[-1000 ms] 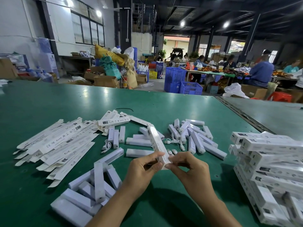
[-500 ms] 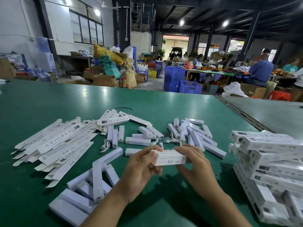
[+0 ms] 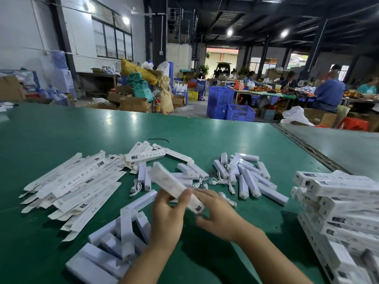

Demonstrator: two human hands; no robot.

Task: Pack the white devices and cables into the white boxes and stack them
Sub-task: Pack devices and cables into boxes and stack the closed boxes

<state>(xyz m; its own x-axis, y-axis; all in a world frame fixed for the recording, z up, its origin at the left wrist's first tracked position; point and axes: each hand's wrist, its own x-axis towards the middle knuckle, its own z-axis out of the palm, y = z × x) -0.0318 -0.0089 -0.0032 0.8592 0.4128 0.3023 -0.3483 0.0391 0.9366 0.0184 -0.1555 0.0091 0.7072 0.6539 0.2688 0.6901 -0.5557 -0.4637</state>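
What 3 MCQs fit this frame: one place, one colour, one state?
1. Which side of the table holds the stack of closed boxes? A left; B right; C far edge.
2. What colour is the table? A green; B brown; C red.
3. How is the box at the left hand? A flat on the table; B held up, tilted; C set on the stack.
Key: B, the stack stands at the table's right edge; A, the bare top is green; B, the left hand's fingers grip the box above the table.
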